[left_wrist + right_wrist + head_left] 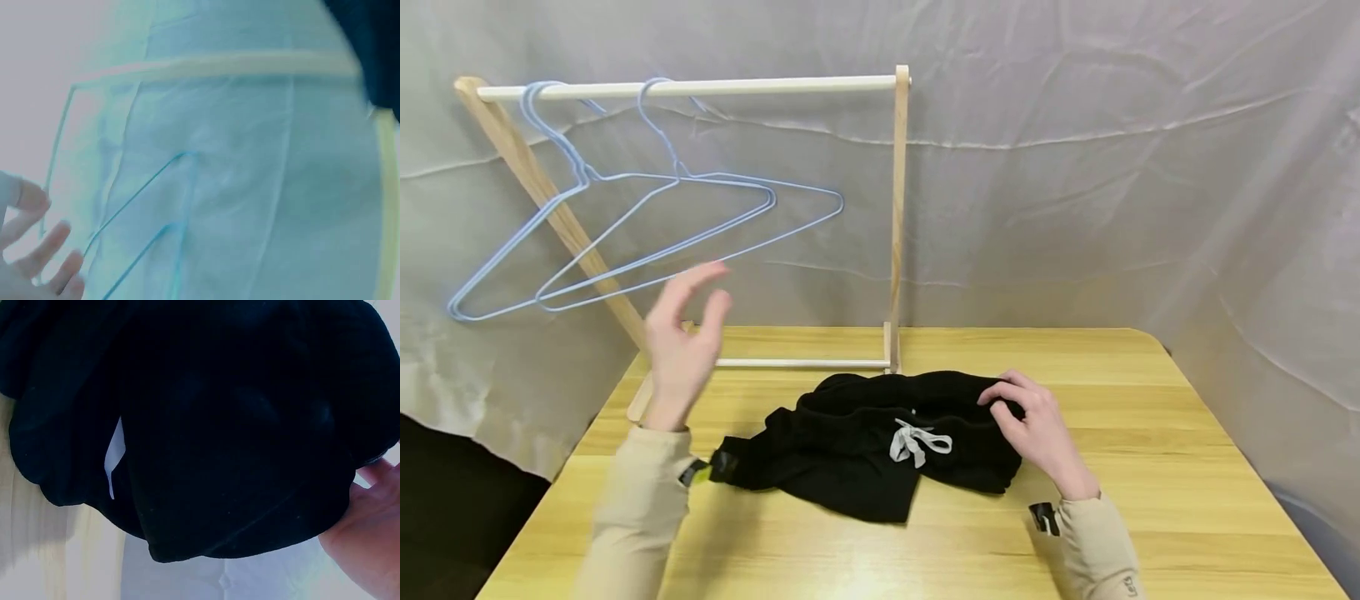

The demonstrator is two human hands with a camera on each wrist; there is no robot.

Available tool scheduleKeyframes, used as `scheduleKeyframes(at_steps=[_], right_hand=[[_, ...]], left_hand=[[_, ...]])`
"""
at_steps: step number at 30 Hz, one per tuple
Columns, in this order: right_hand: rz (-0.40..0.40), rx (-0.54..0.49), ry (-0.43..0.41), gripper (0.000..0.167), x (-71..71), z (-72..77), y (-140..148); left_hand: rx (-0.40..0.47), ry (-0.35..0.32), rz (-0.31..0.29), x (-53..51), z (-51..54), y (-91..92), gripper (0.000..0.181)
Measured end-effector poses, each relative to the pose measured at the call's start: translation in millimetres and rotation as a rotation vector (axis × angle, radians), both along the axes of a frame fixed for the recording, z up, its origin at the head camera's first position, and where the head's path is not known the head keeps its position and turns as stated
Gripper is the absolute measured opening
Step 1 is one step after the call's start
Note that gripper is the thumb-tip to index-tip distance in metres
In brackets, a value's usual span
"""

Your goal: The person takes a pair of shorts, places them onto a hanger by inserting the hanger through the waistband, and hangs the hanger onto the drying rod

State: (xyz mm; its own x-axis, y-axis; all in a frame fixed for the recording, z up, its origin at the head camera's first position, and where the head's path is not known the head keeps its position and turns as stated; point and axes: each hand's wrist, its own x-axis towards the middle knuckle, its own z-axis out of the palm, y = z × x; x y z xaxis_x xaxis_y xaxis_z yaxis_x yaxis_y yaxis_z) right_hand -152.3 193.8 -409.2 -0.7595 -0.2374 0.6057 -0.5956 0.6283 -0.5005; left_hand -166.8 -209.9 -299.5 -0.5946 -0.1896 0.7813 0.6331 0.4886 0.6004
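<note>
A black garment [865,467] with a white drawstring bow [917,442] lies bunched on the table. My right hand [1036,423] grips its upper right edge, fingers and thumb curled about the cloth. In the right wrist view the dark cloth [237,456] hides most fingertips of that hand [369,531]. Raised in front of the rack, my left hand [681,342] has spread, slightly bent fingers and holds nothing. Light blue hangers [677,177] hang just beyond it; whether it touches one cannot be told. The left wrist view shows this hand [37,262] and blurred hanger wire [140,194].
A wooden rack with a white top rail [737,86] stands at the back left, its right post [898,217] behind the garment. Its lower bar [805,363] runs near the wooden table's [1180,500] back edge. Grey cloth [1075,167] hangs behind and at the sides.
</note>
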Motion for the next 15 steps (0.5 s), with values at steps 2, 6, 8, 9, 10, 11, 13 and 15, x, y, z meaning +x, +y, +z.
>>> scheduleKeyframes(at_steps=[2, 6, 8, 9, 10, 11, 13, 15], right_hand=[[-0.002, 0.011, -0.007, 0.028, -0.7, 0.3, 0.4], [-0.004, 0.017, -0.011, 0.029, -1.8, 1.5, 0.7], [-0.005, 0.016, -0.005, 0.029, -1.9, 2.0, 0.9], [-0.005, 0.016, -0.001, 0.030, -2.0, 2.2, 0.9], [-0.005, 0.016, 0.003, 0.030, -2.1, 2.4, 0.9], [-0.006, 0.017, 0.006, 0.031, -2.2, 2.5, 0.9], [-0.009, 0.023, 0.009, 0.030, -2.4, 2.4, 0.9], [-0.010, 0.028, 0.007, 0.030, -2.7, 2.2, 0.6]], left_hand=[[0.070, -0.017, 0.116, -3.8, 16.4, -12.2, 0.029], [0.101, -0.059, 0.264, -12.7, 40.3, -34.1, 0.035], [0.062, -0.079, 0.294, -18.0, 49.3, -42.5, 0.040], [0.033, -0.089, 0.298, -20.8, 53.4, -46.0, 0.042], [0.002, -0.105, 0.304, -23.7, 57.1, -48.9, 0.044], [-0.025, -0.133, 0.307, -26.1, 60.4, -51.5, 0.046], [-0.063, -0.204, 0.306, -30.9, 66.7, -55.5, 0.051], [-0.098, -0.292, 0.310, -36.3, 71.9, -59.2, 0.056]])
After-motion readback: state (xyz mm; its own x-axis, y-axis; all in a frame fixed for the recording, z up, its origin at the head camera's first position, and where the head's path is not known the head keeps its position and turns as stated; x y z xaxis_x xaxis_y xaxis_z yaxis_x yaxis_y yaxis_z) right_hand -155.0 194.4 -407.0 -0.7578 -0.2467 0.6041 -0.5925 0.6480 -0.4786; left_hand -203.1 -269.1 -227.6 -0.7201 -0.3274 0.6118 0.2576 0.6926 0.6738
